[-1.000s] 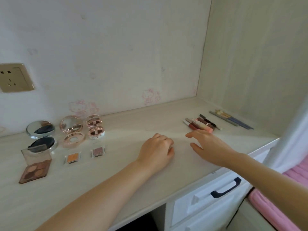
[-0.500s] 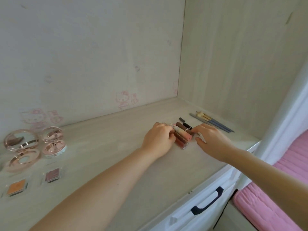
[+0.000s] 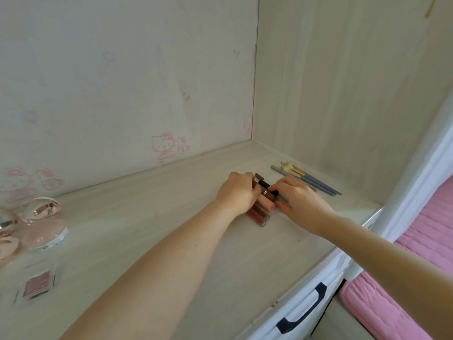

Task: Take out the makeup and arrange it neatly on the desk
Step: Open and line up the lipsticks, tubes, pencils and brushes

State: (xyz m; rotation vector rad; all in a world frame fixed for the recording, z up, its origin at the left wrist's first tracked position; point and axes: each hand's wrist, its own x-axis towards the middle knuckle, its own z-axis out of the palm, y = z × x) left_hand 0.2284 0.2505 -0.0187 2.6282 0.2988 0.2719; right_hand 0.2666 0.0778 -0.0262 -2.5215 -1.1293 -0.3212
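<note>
A bunch of lip gloss tubes (image 3: 259, 215) lies side by side on the pale wooden desk (image 3: 152, 217), near its right end. It holds dark red tubes, a pink tube (image 3: 267, 204), a brown one and a black one (image 3: 261, 180). My left hand (image 3: 236, 195) curls over the tubes' far left ends. From the other side my right hand (image 3: 300, 201) pinches the brown and black tubes between thumb and index finger. The hands hide the middle of the tubes.
Several makeup brushes (image 3: 307, 179) lie in a row by the right wall. Rose-gold compacts (image 3: 41, 209) and a small eyeshadow pan (image 3: 36, 285) sit at the desk's left. A drawer with a dark handle (image 3: 304, 310) is below the front edge, beside pink bedding (image 3: 416, 266).
Both hands moved from the bare desk onto the lip gloss tubes and closed round them. The view swung right, so most of the left-hand makeup has left the frame.
</note>
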